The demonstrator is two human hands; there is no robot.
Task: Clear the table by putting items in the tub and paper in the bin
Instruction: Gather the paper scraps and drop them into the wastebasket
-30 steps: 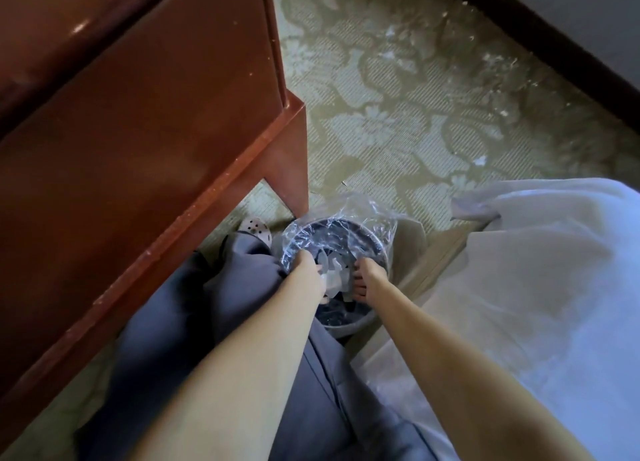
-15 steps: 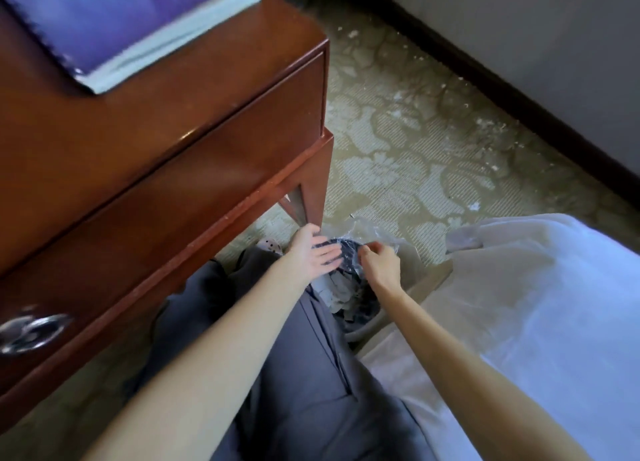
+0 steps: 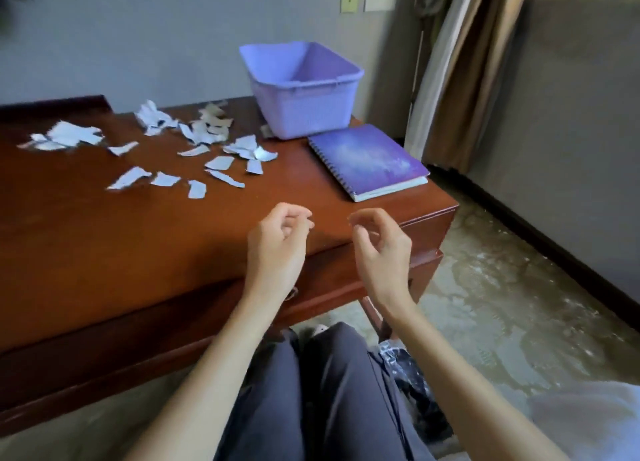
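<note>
Several torn white paper scraps (image 3: 194,152) lie scattered across the far middle of the wooden table (image 3: 104,239). A purple plastic tub (image 3: 301,90) stands at the table's far right, and a purple spiral notebook (image 3: 369,161) lies just in front of it. My left hand (image 3: 277,242) and my right hand (image 3: 379,246) hover side by side over the table's near right edge, fingers loosely curled, nothing in them. The bin (image 3: 412,384) with its clear plastic liner sits on the floor by my right knee, partly hidden by my right arm.
A grey wall runs behind the table, with beige curtains (image 3: 460,79) at the right. Patterned carpet (image 3: 502,304) covers the floor to the right of the table. A white bedsheet (image 3: 588,422) shows at the lower right. My grey trousers fill the bottom middle.
Both hands have risen from the bin on the floor to above the table's edge, with no paper in them. The view has swung up from the floor to the tabletop.
</note>
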